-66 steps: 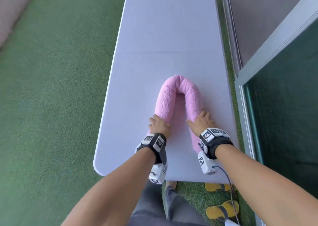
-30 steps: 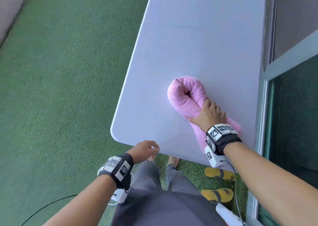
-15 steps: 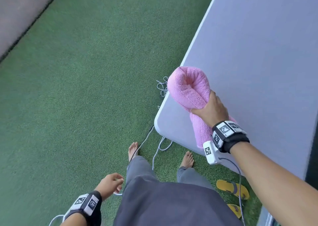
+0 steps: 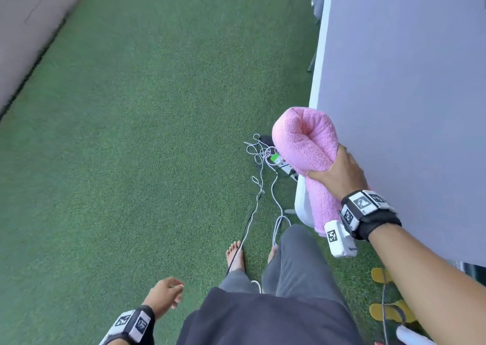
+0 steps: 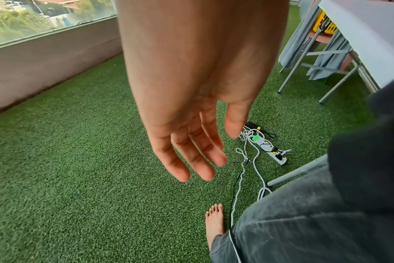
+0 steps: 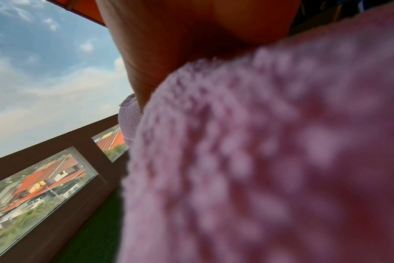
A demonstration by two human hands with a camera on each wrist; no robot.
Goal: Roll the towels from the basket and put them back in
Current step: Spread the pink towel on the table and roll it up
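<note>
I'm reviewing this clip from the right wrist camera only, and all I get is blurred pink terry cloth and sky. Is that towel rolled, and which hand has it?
Observer: Yes. The head view shows the pink terry towel rolled and doubled over. The right hand grips its middle by the white table's corner.
Operator: And the left hand?
Observer: The left hand hangs open and empty above the green turf.
Operator: Any basket?
Observer: Only the left wrist view shows a yellow slotted thing under the table's far end, perhaps the basket.

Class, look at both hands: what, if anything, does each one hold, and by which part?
The right hand grips the rolled, doubled-over pink towel around its middle, the folded end sticking out beyond the fingers. The left hand holds nothing.
</note>
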